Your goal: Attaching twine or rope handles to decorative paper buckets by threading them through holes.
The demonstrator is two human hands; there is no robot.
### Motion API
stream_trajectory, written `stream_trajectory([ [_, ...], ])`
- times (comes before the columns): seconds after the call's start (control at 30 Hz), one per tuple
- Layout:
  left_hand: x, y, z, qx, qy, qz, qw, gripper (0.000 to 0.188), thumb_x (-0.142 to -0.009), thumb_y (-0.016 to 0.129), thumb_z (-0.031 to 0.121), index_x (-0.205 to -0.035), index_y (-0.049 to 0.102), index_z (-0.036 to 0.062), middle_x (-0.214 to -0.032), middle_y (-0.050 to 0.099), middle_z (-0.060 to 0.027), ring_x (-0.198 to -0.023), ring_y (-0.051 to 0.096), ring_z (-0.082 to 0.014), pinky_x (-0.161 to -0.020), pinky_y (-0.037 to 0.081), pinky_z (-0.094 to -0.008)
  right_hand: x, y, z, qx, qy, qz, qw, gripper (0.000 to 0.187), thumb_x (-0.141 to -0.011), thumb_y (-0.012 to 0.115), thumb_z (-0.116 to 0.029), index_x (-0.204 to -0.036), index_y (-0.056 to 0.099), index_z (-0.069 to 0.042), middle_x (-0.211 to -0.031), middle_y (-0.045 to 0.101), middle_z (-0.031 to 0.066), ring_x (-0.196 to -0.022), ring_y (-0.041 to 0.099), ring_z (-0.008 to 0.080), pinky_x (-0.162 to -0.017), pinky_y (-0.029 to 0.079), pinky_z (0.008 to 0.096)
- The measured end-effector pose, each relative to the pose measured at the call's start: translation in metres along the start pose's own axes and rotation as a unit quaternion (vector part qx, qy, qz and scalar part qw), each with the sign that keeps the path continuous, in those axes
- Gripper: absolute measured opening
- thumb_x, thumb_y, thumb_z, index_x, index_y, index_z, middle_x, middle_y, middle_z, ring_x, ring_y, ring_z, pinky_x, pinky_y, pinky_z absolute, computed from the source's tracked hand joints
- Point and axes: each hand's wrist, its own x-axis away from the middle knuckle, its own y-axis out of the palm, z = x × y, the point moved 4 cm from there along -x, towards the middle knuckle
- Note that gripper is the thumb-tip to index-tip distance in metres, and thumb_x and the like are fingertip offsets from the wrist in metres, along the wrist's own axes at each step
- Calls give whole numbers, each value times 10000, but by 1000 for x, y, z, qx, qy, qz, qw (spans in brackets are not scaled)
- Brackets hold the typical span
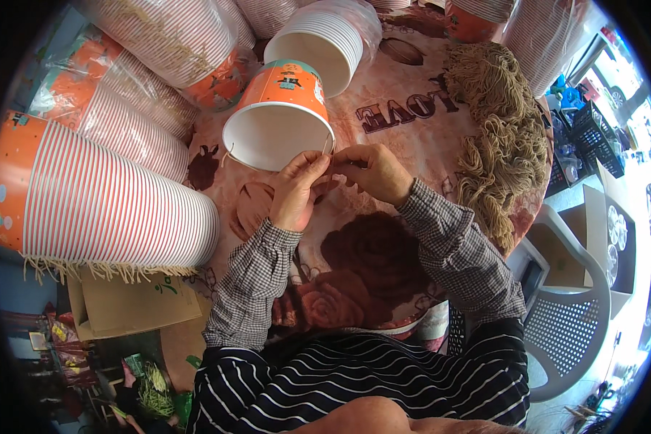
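An orange printed paper bucket (286, 81) lies tipped on the table with its white inside facing me. A thin cord (329, 142) comes through its wall at the right of the rim, and a short cord end (228, 155) pokes out at the left. Just below the rim my left hand (296, 189) pinches the right-hand cord between thumb and fingers. Touching it, my right hand (375, 171) is closed too, with its fingertips at the same cord. What lies between the fingertips is partly hidden.
Nested buckets (116, 192) with cord ends along their underside lie at the left. More white buckets (322, 43) and plastic-wrapped stacks (170, 43) stand behind. Tan cord (503, 137) is heaped at the right on the flowered tablecloth (376, 253). A grey plastic chair (568, 325) stands beyond the table's edge.
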Motion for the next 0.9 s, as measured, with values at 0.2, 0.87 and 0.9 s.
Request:
stream_trajectory([
  [0.2,1,-1,3,-51,26,-11,998,106,-925,575,91,-992,632,31,-906,631,-18,-804,590,-84,-718,484,-227,0,-1,3,-7,-17,17,1000,233,-901,609,-122,-1104,648,-15,-844,654,19,-694,592,67,-570,505,214],
  [0.87,-2,5,0,-39,59,-64,995,169,-906,569,10,-1074,587,-1,-1005,628,-55,-910,603,-110,-842,509,-251,-4,-7,10,-108,21,41,993,197,-873,622,-109,-1029,636,10,-829,666,48,-672,620,96,-560,522,231],
  [0.9,-2,6,0,-39,59,-64,995,169,-906,569,10,-1074,587,-1,-1005,628,-55,-910,603,-110,-842,509,-251,-5,-7,11,-110,23,38,993,192,-872,619,-106,-1025,637,9,-833,666,46,-674,621,94,-560,522,230],
])
